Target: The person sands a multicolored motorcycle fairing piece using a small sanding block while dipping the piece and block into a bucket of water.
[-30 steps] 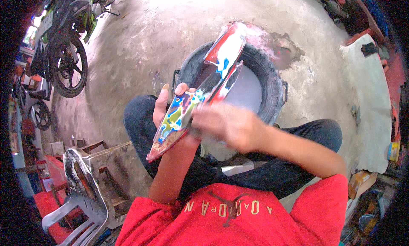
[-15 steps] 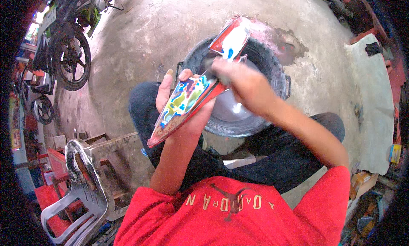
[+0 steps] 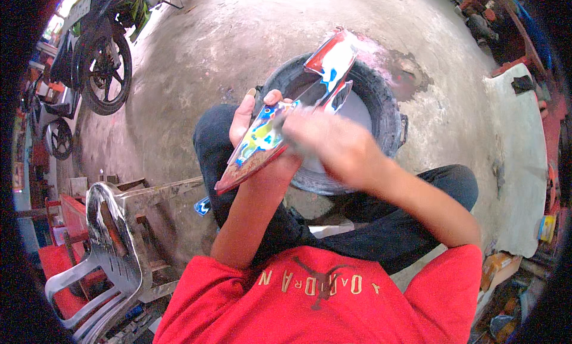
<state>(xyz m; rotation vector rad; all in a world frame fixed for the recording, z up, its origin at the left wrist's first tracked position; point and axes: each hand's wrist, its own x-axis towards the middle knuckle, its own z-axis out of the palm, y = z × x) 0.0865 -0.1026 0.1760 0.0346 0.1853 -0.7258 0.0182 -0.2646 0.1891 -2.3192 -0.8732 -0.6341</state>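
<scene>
A long, pointed red panel (image 3: 260,140), which looks like motorcycle bodywork, lies slantwise above a dark round basin (image 3: 390,109). Its wet-looking surface throws white, blue and green glare. My left hand (image 3: 242,119) grips it from below and the left side, thumb and fingertips showing at its edge. Closed and smeared by motion, my right hand (image 3: 339,142) presses onto the panel's middle. Something small and dark grey shows under its fingers, too blurred to name. The panel's far, wider end stands over the basin's back rim. Cloudy greyish water (image 3: 357,113) lies in the basin.
The basin stands on the concrete floor (image 3: 196,64) between my bent legs. On the left are a grey plastic chair (image 3: 95,272), a worn wooden bench (image 3: 173,225) and a motorcycle wheel (image 3: 106,73). A pale sheet (image 3: 518,165) lies at the right.
My right hand has slid along the panel toward its near, pointed end. The panel and my left hand sit slightly farther right in the picture, with the grip unchanged.
</scene>
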